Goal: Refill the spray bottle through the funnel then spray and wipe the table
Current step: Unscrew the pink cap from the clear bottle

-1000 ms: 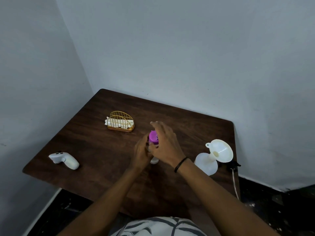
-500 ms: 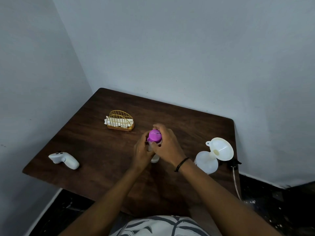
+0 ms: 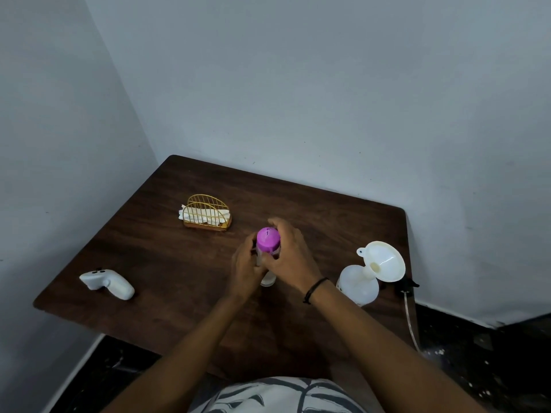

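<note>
Purple cap (image 3: 268,239) at frame centre gripped by right hand (image 3: 290,259), left hand (image 3: 247,268) clasping the refill bottle (image 3: 267,277): twist steadily, keep it upright to avoid spills.

A bottle with a purple cap (image 3: 268,239) is gripped by the left hand (image 3: 247,267) and right hand (image 3: 290,257) above the tabletop (image 3: 167,257). A funnel (image 3: 383,261) is seated in the spray bottle (image 3: 356,283) at the right.

White controller (image 3: 107,284), gold napkin holder (image 3: 207,214)
</note>
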`<action>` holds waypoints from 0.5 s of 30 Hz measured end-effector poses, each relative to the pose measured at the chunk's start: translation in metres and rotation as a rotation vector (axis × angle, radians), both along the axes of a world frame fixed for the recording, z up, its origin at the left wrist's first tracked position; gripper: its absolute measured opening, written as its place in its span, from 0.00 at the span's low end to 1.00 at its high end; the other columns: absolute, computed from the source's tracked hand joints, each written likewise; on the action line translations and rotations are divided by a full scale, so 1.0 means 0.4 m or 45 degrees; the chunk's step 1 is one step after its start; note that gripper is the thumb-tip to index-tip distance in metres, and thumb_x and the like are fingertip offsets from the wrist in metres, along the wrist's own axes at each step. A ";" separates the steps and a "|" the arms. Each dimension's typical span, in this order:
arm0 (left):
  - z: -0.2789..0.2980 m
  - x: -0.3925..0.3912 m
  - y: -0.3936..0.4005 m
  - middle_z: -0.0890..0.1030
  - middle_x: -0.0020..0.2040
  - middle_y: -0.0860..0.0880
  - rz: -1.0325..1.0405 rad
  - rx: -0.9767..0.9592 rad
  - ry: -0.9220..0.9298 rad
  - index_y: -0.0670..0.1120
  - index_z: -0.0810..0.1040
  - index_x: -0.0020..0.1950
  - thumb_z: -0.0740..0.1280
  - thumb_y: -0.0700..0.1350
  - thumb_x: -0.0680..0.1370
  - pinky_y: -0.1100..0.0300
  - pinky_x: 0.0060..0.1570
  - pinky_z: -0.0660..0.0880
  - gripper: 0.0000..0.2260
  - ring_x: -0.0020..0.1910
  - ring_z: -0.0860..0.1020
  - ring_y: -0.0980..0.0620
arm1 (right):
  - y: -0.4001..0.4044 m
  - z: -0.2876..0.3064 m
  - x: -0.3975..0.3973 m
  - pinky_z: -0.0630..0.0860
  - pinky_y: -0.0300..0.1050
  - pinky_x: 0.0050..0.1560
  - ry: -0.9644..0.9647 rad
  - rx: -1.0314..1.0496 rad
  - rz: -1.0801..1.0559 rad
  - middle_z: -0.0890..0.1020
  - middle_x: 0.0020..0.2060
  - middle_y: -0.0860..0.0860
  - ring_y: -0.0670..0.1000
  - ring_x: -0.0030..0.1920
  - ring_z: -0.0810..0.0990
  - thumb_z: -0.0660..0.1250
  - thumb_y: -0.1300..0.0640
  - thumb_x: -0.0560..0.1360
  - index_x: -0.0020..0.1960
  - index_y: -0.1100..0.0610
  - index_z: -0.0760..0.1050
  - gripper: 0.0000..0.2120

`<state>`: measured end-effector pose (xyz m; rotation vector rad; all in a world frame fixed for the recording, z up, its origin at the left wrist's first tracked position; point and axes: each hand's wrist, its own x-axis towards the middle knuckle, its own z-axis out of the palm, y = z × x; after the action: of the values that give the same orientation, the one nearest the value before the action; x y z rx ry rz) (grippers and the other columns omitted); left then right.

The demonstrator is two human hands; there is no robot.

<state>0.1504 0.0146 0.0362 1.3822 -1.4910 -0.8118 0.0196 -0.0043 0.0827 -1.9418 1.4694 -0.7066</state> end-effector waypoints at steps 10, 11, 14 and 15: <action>-0.003 0.004 0.001 0.80 0.62 0.47 0.007 0.023 -0.048 0.44 0.72 0.69 0.74 0.41 0.73 0.60 0.59 0.76 0.25 0.61 0.78 0.52 | 0.011 0.004 0.008 0.74 0.54 0.67 -0.113 -0.089 -0.038 0.68 0.71 0.50 0.50 0.70 0.69 0.75 0.51 0.71 0.75 0.49 0.61 0.37; -0.008 0.006 0.003 0.80 0.62 0.46 0.005 0.030 -0.053 0.43 0.72 0.69 0.73 0.41 0.74 0.59 0.60 0.76 0.24 0.62 0.78 0.51 | 0.009 0.002 0.010 0.69 0.54 0.71 -0.075 -0.036 0.018 0.63 0.75 0.51 0.51 0.73 0.64 0.75 0.49 0.71 0.77 0.47 0.56 0.41; -0.001 0.004 0.010 0.80 0.62 0.46 0.009 0.044 -0.040 0.44 0.73 0.68 0.71 0.41 0.76 0.60 0.60 0.75 0.21 0.62 0.78 0.51 | 0.015 0.002 0.020 0.71 0.52 0.69 0.020 -0.079 -0.060 0.59 0.75 0.52 0.52 0.73 0.63 0.75 0.42 0.69 0.77 0.47 0.56 0.44; 0.002 0.003 0.011 0.80 0.62 0.48 0.012 0.004 -0.046 0.46 0.73 0.67 0.71 0.44 0.75 0.62 0.59 0.75 0.22 0.61 0.78 0.54 | 0.015 0.001 0.019 0.75 0.51 0.66 0.004 -0.151 -0.115 0.63 0.71 0.52 0.51 0.70 0.67 0.75 0.43 0.69 0.76 0.49 0.60 0.41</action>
<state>0.1515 0.0189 0.0368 1.4124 -1.5101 -0.7874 0.0274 0.0019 0.0832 -1.9743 1.5568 -0.8490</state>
